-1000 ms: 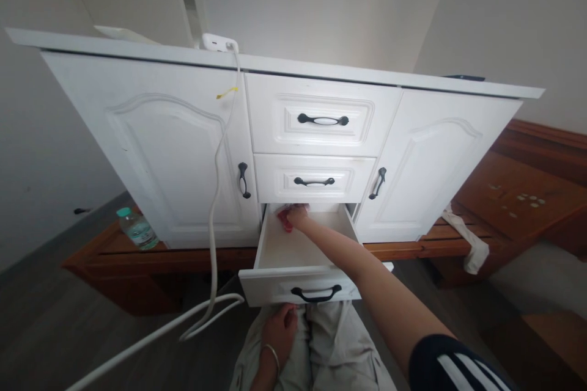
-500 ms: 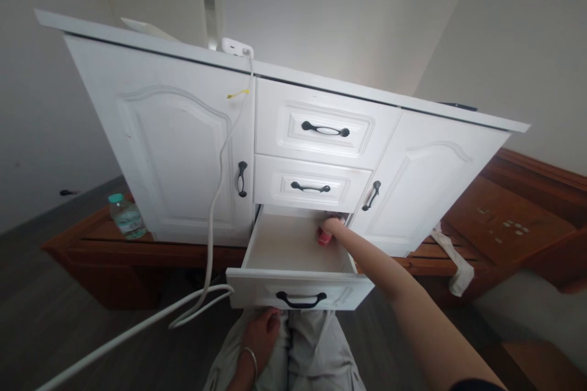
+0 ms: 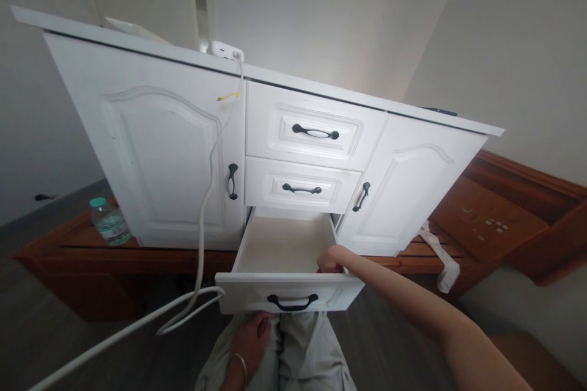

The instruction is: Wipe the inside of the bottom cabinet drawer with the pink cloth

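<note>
The bottom drawer of the white cabinet is pulled out, its pale inside showing. My right hand reaches into its front right corner, wrist bent, fingers closed round a small red cloth. Most of that cloth is hidden by the hand and the drawer front. Resting on my trousers, just below the drawer front, my left hand has its fingers curled in, with nothing visible in them. A black handle sits on the drawer front, touched by neither hand.
A white cable hangs from a power strip on the cabinet top and loops beside the drawer's left corner. On the wooden bench stands a water bottle. A white sock-like cloth hangs over the bench at right.
My right hand has moved from the drawer's back right toward its front right corner, with the red cloth. The view has shifted slightly. My left hand stays on my lap.
</note>
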`<state>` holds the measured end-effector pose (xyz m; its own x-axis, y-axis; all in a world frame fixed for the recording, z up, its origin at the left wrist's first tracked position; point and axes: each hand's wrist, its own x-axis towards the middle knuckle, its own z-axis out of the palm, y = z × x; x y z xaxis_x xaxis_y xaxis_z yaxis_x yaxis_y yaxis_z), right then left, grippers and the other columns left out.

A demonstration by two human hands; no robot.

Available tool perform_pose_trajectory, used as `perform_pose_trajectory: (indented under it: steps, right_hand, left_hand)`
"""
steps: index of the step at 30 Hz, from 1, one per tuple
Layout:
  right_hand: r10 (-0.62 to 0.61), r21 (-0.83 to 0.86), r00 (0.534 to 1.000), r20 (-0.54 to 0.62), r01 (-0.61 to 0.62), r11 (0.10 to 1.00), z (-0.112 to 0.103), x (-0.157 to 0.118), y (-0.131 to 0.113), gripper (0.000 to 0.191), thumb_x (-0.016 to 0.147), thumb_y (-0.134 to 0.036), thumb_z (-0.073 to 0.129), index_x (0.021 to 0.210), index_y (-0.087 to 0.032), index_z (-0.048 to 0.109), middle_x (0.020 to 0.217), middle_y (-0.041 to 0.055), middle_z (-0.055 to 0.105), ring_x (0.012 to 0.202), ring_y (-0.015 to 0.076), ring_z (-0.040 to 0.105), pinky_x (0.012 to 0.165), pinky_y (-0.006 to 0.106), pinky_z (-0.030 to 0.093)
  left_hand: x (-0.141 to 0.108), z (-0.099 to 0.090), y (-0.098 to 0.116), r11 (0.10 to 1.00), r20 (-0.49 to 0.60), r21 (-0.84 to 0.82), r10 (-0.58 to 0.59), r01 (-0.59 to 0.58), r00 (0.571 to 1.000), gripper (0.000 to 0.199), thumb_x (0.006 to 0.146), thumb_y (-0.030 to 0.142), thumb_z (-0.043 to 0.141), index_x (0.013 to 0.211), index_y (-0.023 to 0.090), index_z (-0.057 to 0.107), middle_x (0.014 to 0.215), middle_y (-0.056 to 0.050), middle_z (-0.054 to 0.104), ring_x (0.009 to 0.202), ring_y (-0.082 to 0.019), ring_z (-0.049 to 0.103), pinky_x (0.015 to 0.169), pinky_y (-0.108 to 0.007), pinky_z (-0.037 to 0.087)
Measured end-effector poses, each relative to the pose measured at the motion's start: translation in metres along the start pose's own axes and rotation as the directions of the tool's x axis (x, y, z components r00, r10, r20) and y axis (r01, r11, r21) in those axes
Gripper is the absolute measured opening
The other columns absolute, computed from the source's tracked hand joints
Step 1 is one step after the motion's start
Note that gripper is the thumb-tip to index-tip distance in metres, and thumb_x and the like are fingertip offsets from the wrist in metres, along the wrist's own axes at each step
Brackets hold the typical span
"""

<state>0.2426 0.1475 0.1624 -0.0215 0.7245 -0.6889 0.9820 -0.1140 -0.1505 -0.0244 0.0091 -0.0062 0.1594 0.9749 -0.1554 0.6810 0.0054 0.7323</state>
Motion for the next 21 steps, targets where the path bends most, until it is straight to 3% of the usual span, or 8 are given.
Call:
perform_pose_trajectory:
  steps: [3,6,10,12,14,17,19,21]
  right_hand:
    - [0.030,-0.011,0.992,0.122,-0.029,1.000,-0.006,-0.006,0.000,0.013,0.069,0.000,0.072,0.067,-0.012,0.067,0.062,-0.0020,0.065,0.065,0.0162,0.065,0.071,0.035,0.055]
    - [-0.054,0.102,0.997,0.051,0.049,0.994,-0.015,-0.016,0.007,0.020,0.062,0.004,0.065,0.055,-0.014,0.061,0.051,-0.0050,0.056,0.059,0.0133,0.058,0.067,0.030,0.049]
    - [-0.171,0.394,0.950,-0.260,0.266,0.880,-0.032,-0.049,0.049,0.017,0.051,-0.002,0.056,0.045,-0.016,0.049,0.044,-0.0049,0.046,0.057,0.0137,0.050,0.061,0.028,0.039]
    - [-0.125,0.531,0.882,-0.455,0.381,0.757,-0.032,-0.075,0.082,0.009,0.054,-0.011,0.055,0.051,-0.017,0.050,0.050,-0.0035,0.051,0.059,0.0141,0.051,0.060,0.028,0.041]
    - [-0.002,0.610,0.788,-0.616,0.479,0.631,-0.018,-0.101,0.116,0.004,0.059,-0.021,0.054,0.061,-0.018,0.053,0.059,-0.0009,0.058,0.062,0.0150,0.054,0.063,0.029,0.045]
    - [0.285,0.699,0.641,-0.713,0.617,0.361,0.030,-0.128,0.158,0.015,0.062,-0.033,0.058,0.070,-0.020,0.056,0.071,0.0018,0.066,0.067,0.0164,0.062,0.070,0.032,0.054]
    - [0.573,0.626,0.564,-0.595,0.772,-0.110,0.077,-0.134,0.174,0.022,0.054,-0.027,0.072,0.072,-0.019,0.063,0.077,0.0020,0.072,0.073,0.0185,0.068,0.074,0.035,0.059]
    - [0.692,0.446,0.568,-0.445,0.811,-0.379,0.127,-0.129,0.181,0.029,0.052,-0.018,0.080,0.077,-0.021,0.067,0.085,0.0002,0.076,0.081,0.0178,0.072,0.079,0.034,0.062]
  left_hand:
    - [-0.001,0.000,0.000,1.000,-0.009,-0.026,0.016,-0.016,1.000,0.028,0.094,0.022,0.047,0.105,0.022,0.074,0.083,-0.005,0.080,0.081,-0.023,0.075,0.076,-0.032,0.051]
    - [-0.001,0.001,-0.002,0.998,-0.037,-0.046,0.029,-0.031,0.999,0.029,0.094,0.024,0.047,0.104,0.023,0.074,0.080,-0.004,0.080,0.077,-0.023,0.075,0.074,-0.032,0.052]
    - [-0.001,0.002,-0.005,0.999,-0.047,-0.033,0.035,-0.037,0.998,0.032,0.090,0.026,0.047,0.104,0.024,0.076,0.080,-0.004,0.081,0.079,-0.023,0.076,0.075,-0.032,0.054]
    - [-0.001,0.002,-0.008,0.997,-0.056,-0.055,0.055,-0.058,0.997,0.033,0.088,0.029,0.049,0.105,0.024,0.076,0.082,-0.003,0.081,0.080,-0.024,0.077,0.076,-0.033,0.056]
    - [-0.003,0.002,-0.010,0.986,-0.082,-0.130,0.090,-0.100,0.993,0.034,0.086,0.034,0.050,0.106,0.025,0.077,0.082,-0.003,0.082,0.078,-0.024,0.077,0.075,-0.034,0.058]
    - [-0.011,-0.002,-0.005,0.946,-0.200,-0.258,0.148,-0.197,0.969,0.033,0.088,0.041,0.053,0.104,0.026,0.077,0.084,-0.002,0.082,0.074,-0.023,0.077,0.073,-0.034,0.061]
    - [-0.020,-0.009,0.008,0.914,-0.334,-0.266,0.211,-0.306,0.919,0.030,0.089,0.044,0.056,0.100,0.026,0.078,0.089,-0.003,0.082,0.077,-0.022,0.076,0.072,-0.032,0.062]
    - [-0.029,-0.017,0.029,0.881,-0.454,-0.189,0.314,-0.434,0.834,0.026,0.091,0.044,0.058,0.098,0.027,0.077,0.094,-0.004,0.080,0.085,-0.022,0.075,0.073,-0.031,0.061]
